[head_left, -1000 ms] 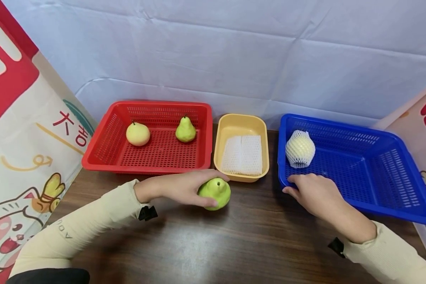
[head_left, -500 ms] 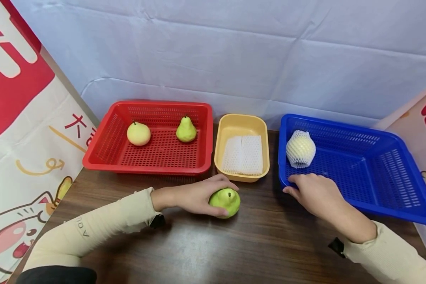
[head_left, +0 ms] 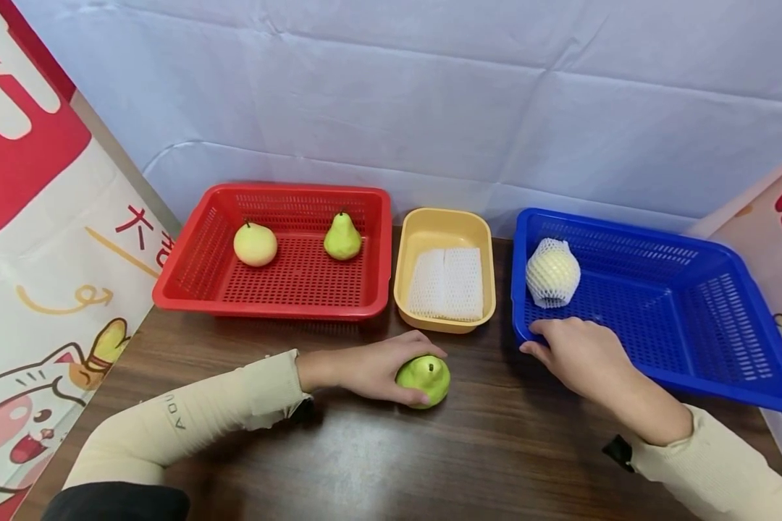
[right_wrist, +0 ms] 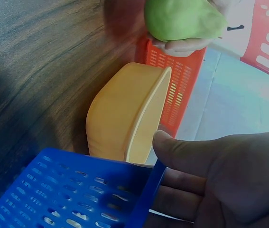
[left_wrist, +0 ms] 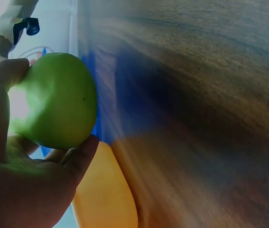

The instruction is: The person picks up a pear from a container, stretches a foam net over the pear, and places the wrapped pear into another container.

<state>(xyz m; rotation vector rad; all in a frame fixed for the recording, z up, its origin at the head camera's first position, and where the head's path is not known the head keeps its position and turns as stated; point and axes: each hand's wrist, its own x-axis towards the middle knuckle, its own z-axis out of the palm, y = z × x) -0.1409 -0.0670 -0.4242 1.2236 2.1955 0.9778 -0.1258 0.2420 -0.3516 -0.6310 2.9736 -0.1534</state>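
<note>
From the head view, I see a person's left hand (head_left: pixel 379 367) wrapped about the left side of a green pear (head_left: pixel 429 381), its stem up, over the dark wood table (head_left: pixel 469 463) in front of a yellow tub (head_left: pixel 446 226). The right hand (head_left: pixel 576 354) grips the near left corner of a blue basket (head_left: pixel 615 242), covering that bit of its rim. A fruit in a foam net (head_left: pixel 552 273) sits in the basket's left end, just beyond that hand. The tub stands between the blue basket and a red basket (head_left: pixel 270 310), with white foam nets (head_left: pixel 464 282) lying flat in it. The red one has a round yellow fruit (head_left: pixel 255 244) on the left and a second pear (head_left: pixel 342 237) on the right, well apart. Behind all this hangs a pale cloth (head_left: pixel 391 94), with a printed panel (head_left: pixel 45 289) at the left side.

The left wrist view looks sideways along the table. The pear fills the hand, thumb on one side and fingers on the other, its rounded base in sight. It blocks much of the blue basket behind it; the tub's wall shows past the fingers.

In the right wrist view, the thumb presses one side of the blue rim and the fingers lie on the other. The blue wall covers one end of the tub, the tub hides part of the red basket, and the held pear overlaps the red basket's far end.
</note>
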